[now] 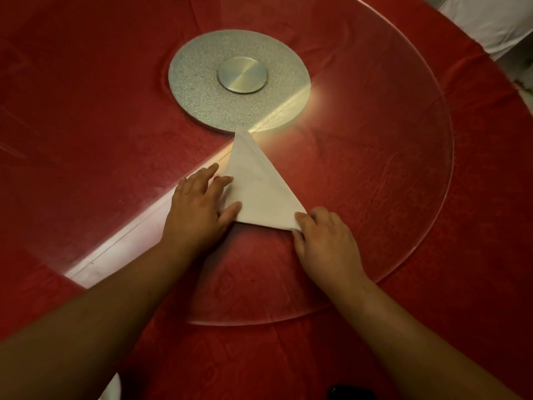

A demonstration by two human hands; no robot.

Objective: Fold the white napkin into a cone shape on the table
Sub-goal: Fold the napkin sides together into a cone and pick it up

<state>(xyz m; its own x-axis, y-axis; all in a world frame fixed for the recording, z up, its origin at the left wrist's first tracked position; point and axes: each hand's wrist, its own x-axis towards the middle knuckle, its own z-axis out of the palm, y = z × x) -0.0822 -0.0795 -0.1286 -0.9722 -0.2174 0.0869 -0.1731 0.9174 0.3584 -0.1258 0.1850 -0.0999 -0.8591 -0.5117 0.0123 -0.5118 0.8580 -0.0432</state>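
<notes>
The white napkin [256,186] lies flat as a folded triangle on the glass turntable, its tip pointing away from me toward the silver hub. My left hand [199,203] rests on the napkin's left edge, fingers spread, thumb under the near left corner. My right hand [326,241] pinches the near right corner between thumb and fingers.
A round glass turntable [427,197] covers the red tablecloth [476,284]. Its silver base disc [239,82] with a metal hub sits beyond the napkin. White cloth [484,21] shows at the far right corner. A dark object [352,392] peeks in at the bottom edge.
</notes>
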